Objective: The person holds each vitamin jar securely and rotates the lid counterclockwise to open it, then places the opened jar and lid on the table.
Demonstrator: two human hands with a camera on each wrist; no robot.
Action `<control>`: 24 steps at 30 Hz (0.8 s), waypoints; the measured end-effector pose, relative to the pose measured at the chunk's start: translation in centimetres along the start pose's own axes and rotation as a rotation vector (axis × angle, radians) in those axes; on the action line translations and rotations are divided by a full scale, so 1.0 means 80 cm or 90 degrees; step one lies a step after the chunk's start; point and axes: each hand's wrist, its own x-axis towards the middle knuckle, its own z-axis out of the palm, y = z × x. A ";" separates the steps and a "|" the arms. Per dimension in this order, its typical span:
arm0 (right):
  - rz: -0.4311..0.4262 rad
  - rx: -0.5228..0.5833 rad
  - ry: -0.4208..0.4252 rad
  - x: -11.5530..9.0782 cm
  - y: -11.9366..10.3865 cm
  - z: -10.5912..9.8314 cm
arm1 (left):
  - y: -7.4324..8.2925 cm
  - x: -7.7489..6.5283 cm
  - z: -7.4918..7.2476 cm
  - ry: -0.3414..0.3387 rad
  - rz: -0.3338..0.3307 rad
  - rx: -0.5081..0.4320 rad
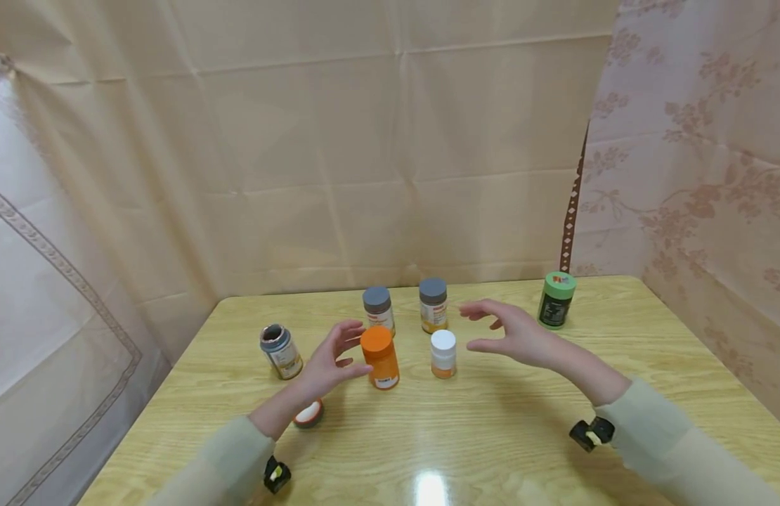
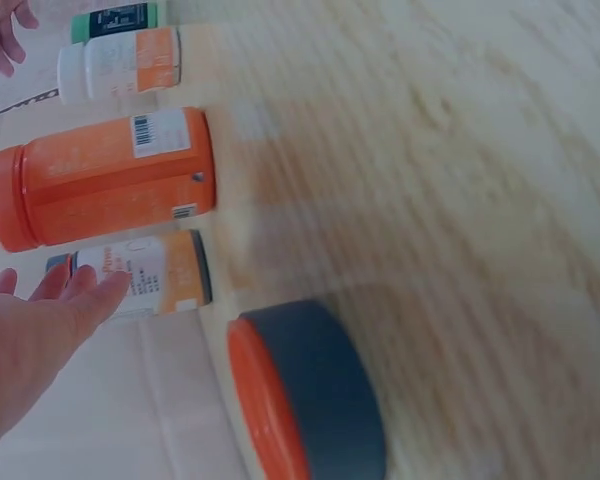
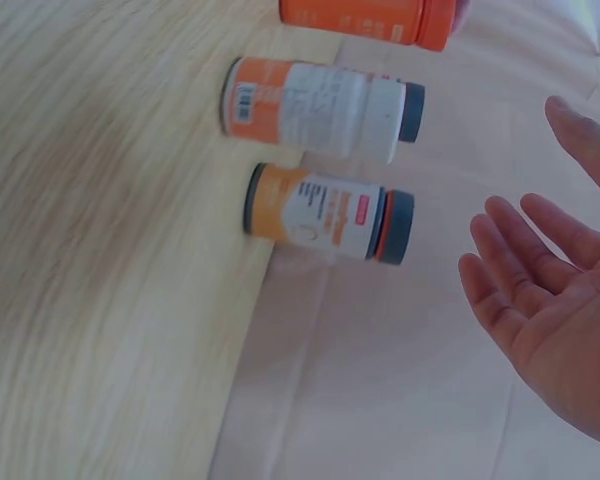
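Orange bottle (image 1: 384,362) stands upright on surface (image 1: 365,450), just right of our left hand (image 1: 325,362); long axis vertical; our right hand (image 1: 521,334) farther off; fingers (image 3: 525,240) wide on 2 hands; left contact we cannot tell.

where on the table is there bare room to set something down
The table is bare in front of the orange bottle and white bottle, and right of the green-lidded jar. It is crowded in the middle, where two grey-lidded bottles stand behind that pair.

Grey-capped bottle (image 1: 378,310) partly hidden behind the orange bottle (image 1: 383,362) in the head view.
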 end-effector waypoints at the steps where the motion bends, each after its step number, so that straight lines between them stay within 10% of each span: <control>1: 0.001 -0.002 0.003 -0.002 0.001 0.000 | -0.002 0.001 0.001 -0.002 -0.003 -0.003; 24: 0.042 -0.025 0.023 -0.056 0.030 -0.008 | -0.033 0.018 0.027 -0.001 -0.083 -0.051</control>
